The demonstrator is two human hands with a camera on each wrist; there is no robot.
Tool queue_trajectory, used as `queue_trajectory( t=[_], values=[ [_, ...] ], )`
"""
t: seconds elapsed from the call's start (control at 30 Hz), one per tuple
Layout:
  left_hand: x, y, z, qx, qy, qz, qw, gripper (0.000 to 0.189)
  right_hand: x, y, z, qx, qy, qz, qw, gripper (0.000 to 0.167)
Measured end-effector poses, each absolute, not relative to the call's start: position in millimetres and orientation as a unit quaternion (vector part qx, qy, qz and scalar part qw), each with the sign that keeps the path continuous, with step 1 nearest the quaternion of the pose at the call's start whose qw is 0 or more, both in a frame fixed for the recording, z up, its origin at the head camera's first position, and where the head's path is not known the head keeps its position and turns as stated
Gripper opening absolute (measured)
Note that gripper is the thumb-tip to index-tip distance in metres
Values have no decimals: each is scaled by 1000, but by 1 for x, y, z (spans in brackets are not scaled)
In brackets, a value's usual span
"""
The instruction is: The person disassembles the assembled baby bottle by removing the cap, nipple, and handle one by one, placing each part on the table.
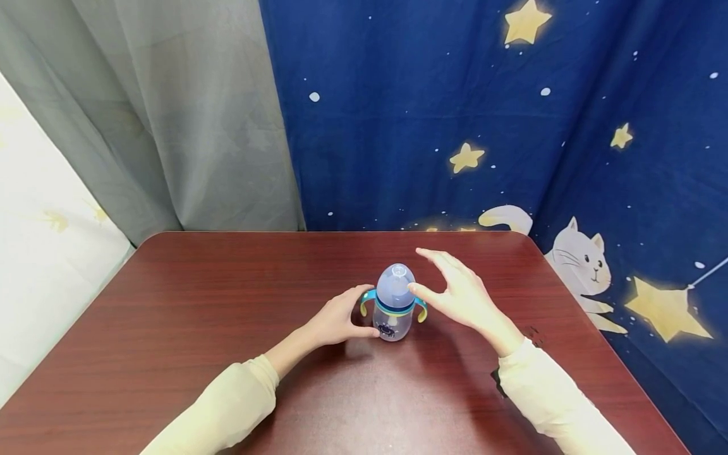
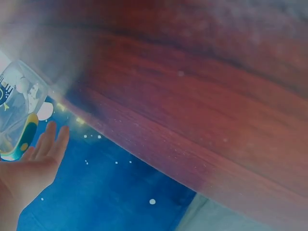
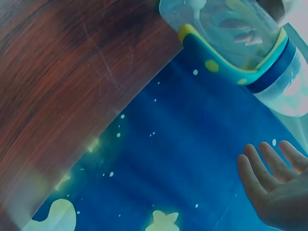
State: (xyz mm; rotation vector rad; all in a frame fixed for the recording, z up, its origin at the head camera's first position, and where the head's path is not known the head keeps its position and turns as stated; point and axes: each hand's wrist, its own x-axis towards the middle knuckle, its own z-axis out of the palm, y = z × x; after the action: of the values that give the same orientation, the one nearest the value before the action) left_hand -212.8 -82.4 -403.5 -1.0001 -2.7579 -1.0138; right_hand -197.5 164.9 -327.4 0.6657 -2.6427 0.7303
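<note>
A clear baby bottle (image 1: 392, 319) with a translucent bluish dome cap (image 1: 396, 287) stands upright on the table. It has two blue-and-yellow side handles and a dark printed figure low on its front. My left hand (image 1: 341, 318) is at its left side, thumb tip right at the lower body and fingertips by the left handle (image 1: 366, 302). In the left wrist view those fingers (image 2: 47, 144) are extended beside the handle. To the right, my right hand (image 1: 463, 294) is raised with fingers spread, its thumb overlapping the cap's edge. Its fingers (image 3: 262, 168) stand apart from the bottle in the right wrist view.
The reddish-brown wooden table (image 1: 227, 284) reaches back to a grey curtain (image 1: 210, 126) and a dark blue one (image 1: 387, 126) with stars and a white cat. A small dark object (image 1: 498, 383) shows partly beside the right sleeve.
</note>
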Motion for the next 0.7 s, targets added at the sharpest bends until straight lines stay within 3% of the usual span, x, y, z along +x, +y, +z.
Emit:
queue_trajectory(
  t=[0.7],
  values=[
    [-217, -76, -408, -335, -869, -363, -5, 71, -197, 138, -340, 240, -929, 251, 125, 73]
  ],
)
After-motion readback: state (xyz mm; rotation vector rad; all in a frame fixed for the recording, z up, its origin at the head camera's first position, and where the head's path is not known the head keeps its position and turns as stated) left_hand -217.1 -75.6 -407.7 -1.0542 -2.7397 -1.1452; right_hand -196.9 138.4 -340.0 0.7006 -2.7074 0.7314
